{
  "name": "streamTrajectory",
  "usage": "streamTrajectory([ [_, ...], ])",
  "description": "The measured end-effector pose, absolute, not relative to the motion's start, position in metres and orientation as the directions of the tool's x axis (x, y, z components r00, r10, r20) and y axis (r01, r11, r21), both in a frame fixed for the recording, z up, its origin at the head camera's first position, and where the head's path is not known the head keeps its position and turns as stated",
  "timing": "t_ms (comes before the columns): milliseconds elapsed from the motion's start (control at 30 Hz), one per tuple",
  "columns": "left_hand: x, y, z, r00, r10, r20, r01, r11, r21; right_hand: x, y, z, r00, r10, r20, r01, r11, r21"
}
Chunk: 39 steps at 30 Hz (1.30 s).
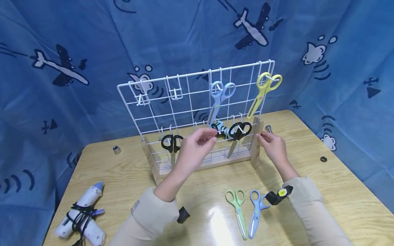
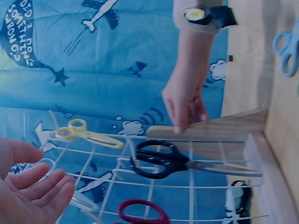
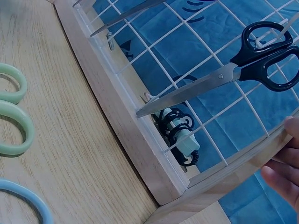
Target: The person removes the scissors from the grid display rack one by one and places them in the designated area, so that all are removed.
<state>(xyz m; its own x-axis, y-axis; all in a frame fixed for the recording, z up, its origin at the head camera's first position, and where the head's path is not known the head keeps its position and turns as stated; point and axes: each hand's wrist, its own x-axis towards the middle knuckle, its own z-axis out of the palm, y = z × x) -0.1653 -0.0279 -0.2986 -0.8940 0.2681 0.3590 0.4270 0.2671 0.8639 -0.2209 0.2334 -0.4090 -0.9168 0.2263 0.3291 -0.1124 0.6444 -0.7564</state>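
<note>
A white wire rack [image 1: 197, 92] on a wooden stand has several scissors hung on its hooks. My right hand [image 1: 274, 145] grips the stand's right wooden post [image 1: 256, 145], thumb on the near side. In front of the rack, my left hand [image 1: 197, 145] is raised with bent, loose fingers and nothing in them. Scissors with red handles [image 2: 142, 212] hang close by it, mostly hidden in the head view. Blue scissors [image 1: 217, 99] and yellow scissors [image 1: 264, 90] hang in the upper row; black-handled scissors [image 1: 238, 133] and another black-handled pair [image 1: 171, 143] hang lower.
Green scissors [image 1: 238, 208] and blue scissors [image 1: 256, 212] lie on the table before the rack. A white tool wrapped in black cord [image 1: 81, 215] lies front left. Metal nuts sit at left [image 1: 116, 149] and right [image 1: 323, 159]; a bolt [image 1: 268, 128] stands behind the post.
</note>
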Motion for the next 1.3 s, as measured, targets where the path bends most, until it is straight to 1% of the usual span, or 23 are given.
streamTrajectory([
  [100, -0.172, -0.027, -0.292, -0.867, 0.237, 0.439, 0.492, 0.260, 0.831, -0.222, 0.234, -0.410, -0.917, 0.226, 0.329, -0.112, 0.647, -0.754],
  [200, -0.181, -0.025, -0.288, -0.849, 0.203, 0.487, 0.526, 0.254, 0.812, -0.222, 0.234, -0.410, -0.921, 0.230, 0.315, -0.101, 0.638, -0.763],
  [333, -0.194, -0.022, -0.284, -0.841, 0.169, 0.514, 0.541, 0.285, 0.791, -0.230, 0.240, -0.423, -0.910, 0.239, 0.337, -0.125, 0.617, -0.777],
  [433, -0.203, -0.021, -0.284, -0.837, 0.162, 0.523, 0.545, 0.326, 0.772, -0.230, 0.240, -0.423, -0.909, 0.243, 0.339, -0.123, 0.621, -0.774],
  [567, -0.212, -0.020, -0.283, -0.846, 0.164, 0.508, 0.532, 0.338, 0.776, -0.227, 0.239, -0.420, -0.914, 0.233, 0.332, -0.135, 0.599, -0.790],
  [700, -0.216, -0.018, -0.280, -0.853, 0.176, 0.491, 0.522, 0.309, 0.795, -0.227, 0.239, -0.421, -0.911, 0.226, 0.346, -0.148, 0.603, -0.784],
  [733, -0.217, -0.017, -0.279, -0.855, 0.175, 0.488, 0.518, 0.300, 0.801, -0.222, 0.233, -0.411, -0.913, 0.236, 0.332, -0.113, 0.637, -0.763],
  [967, -0.224, -0.012, -0.274, -0.880, 0.156, 0.449, 0.476, 0.280, 0.834, -0.223, 0.233, -0.410, -0.910, 0.237, 0.340, -0.117, 0.641, -0.759],
  [1300, -0.226, -0.006, -0.273, -0.880, 0.161, 0.447, 0.475, 0.264, 0.840, -0.222, 0.233, -0.410, -0.905, 0.230, 0.358, -0.128, 0.655, -0.745],
])
